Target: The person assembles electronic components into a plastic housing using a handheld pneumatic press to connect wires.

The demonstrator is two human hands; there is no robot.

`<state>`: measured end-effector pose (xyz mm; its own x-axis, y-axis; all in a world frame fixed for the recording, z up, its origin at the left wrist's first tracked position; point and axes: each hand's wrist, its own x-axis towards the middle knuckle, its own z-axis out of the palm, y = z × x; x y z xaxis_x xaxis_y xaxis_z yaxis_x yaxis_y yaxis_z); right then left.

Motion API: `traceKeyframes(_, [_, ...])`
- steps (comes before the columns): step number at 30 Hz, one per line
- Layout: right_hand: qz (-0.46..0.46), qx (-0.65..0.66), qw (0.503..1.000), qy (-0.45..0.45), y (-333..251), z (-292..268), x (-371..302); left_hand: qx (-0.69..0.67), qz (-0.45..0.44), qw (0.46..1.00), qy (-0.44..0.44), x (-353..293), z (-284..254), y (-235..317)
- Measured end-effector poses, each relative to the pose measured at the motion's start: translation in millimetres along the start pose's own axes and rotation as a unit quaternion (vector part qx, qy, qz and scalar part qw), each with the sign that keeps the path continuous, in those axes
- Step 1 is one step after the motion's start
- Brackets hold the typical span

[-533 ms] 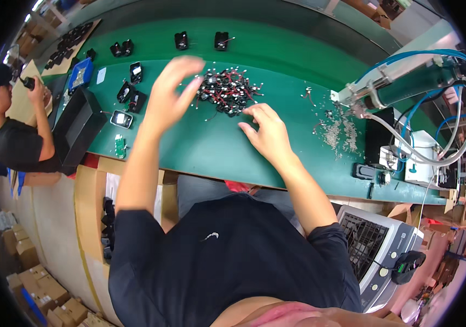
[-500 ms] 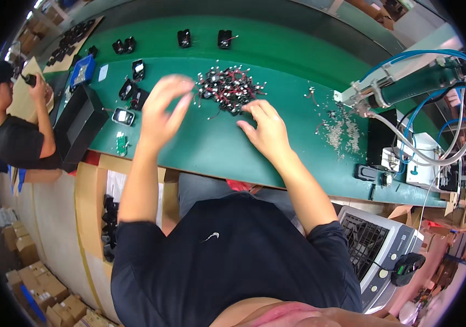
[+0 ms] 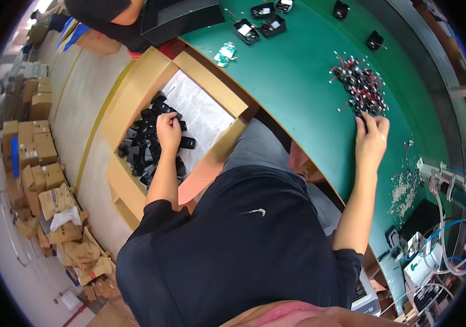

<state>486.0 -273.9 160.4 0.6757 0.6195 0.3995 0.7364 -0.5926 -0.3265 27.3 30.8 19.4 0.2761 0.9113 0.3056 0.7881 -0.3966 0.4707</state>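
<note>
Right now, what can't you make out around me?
Head view: curled fingers hide whether the left hand grips any black plastic pieces.
Head view: the right hand hides what its fingertips touch at the tangled red-and-black wire pile.
Head view: scattered pale bits, too small to identify.
Head view: black-shirted co-worker, head cut off by the upper edge.

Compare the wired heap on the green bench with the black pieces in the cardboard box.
The wired heap shows red wires and white tips; the black pieces show no wires. The right hand is at the wired heap's edge; the left hand is at the black pieces. Both look jumbled.
</note>
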Motion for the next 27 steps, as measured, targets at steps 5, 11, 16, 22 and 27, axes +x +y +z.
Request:
traceKeyframes(5, [0.013, 0.041, 0.999, -0.027, 3, -7, -9, 0.221, -0.008, 0.970, -0.099, 19, 7, 7])
traceKeyframes(11, [0.075, 0.042, 0.994, -0.066, 2, -25, -32, 0.285, -0.115, 0.951, -0.036, 64, 34, -32])
traceKeyframes(16, [0.084, 0.119, 0.985, -0.089, -5, -46, -55, 0.377, -0.174, 0.894, -0.166, 102, 32, -52])
traceKeyframes(22, [0.180, 0.201, 0.956, -0.120, -6, -62, -80, 0.364, -0.133, 0.906, -0.173, 111, 37, -64])
traceKeyframes(27, [0.154, 0.282, 0.943, -0.084, 2, -78, -95, 0.283, -0.114, 0.948, -0.093, 110, 32, -55])
